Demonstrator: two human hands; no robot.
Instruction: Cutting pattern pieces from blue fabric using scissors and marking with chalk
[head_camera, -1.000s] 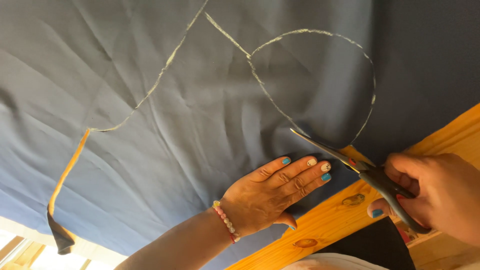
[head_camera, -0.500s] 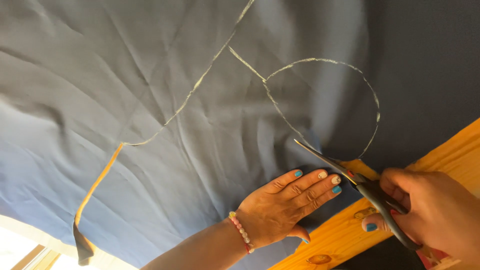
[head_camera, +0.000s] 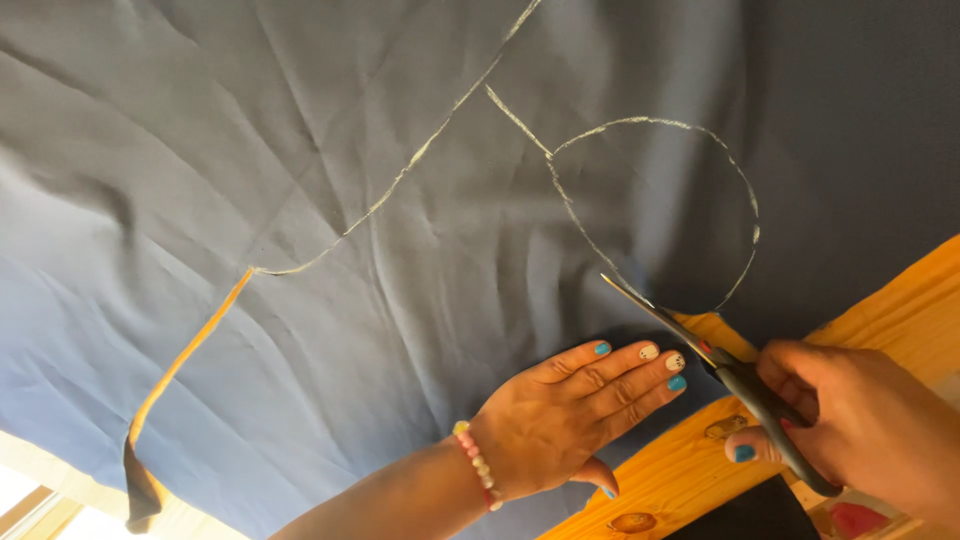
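Note:
A large sheet of dark blue fabric lies spread over a wooden table. Pale chalk lines are drawn on it, one forming a rounded loop. My left hand, wearing a beaded bracelet, presses flat on the fabric near its lower edge. My right hand grips black-handled scissors. Their blades point up-left and meet the fabric at the foot of the chalk loop. A long slit in the cloth at the left shows the wood beneath.
A loose flap of cut fabric hangs at the lower left, over a bright pale surface. A dark object and something red sit at the bottom right edge beside the table.
The view has shifted, so the fabric and both hands sit lower and more to the right in the picture. The scissors stay at the base of the chalk loop.

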